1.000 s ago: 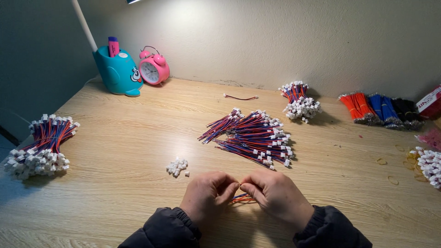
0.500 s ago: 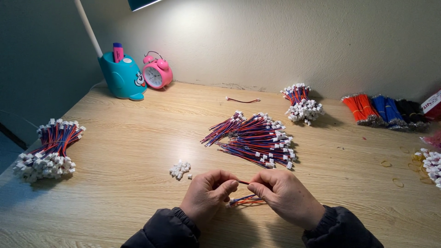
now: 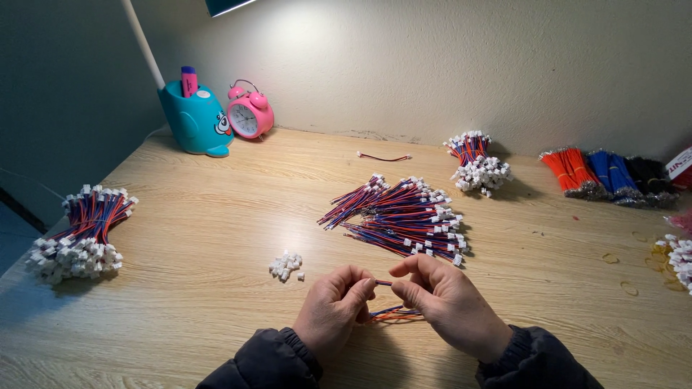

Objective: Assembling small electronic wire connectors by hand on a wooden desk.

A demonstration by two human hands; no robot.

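A thin red and blue wire lead (image 3: pixel 384 283) is being held between the two hands at the near middle of the wooden table (image 3: pixel 216 216), just above its surface. The left hand (image 3: pixel 333 306) is pinching one end of it, its thumb and fingers closed tightly together over the tip; whether a small connector is sitting inside that pinch cannot be told. The right hand (image 3: pixel 447 302) is gripping the other side, forefinger and thumb pressed shut on the wire, the remaining fingers curling loosely. The rest of the lead (image 3: pixel 393 314) is trailing down and lying on the table between the wrists.

Just to the left of the hands and a little farther off, a small heap of white connectors (image 3: pixel 286 265) is lying. Beyond the hands, a loose pile of wire leads (image 3: pixel 404 216) is spreading across the middle of the table. At the far left edge a bound bundle of leads (image 3: pixel 79 234) is resting. Farther back, a second bundle (image 3: pixel 476 162) is sitting near the wall, with a single lead (image 3: pixel 383 156) lying to its left. Orange, blue and black wire bunches (image 3: pixel 613 173) are lying at the far right. A teal pen holder (image 3: pixel 194 119) and a pink alarm clock (image 3: pixel 250 115) are standing in the far left corner.
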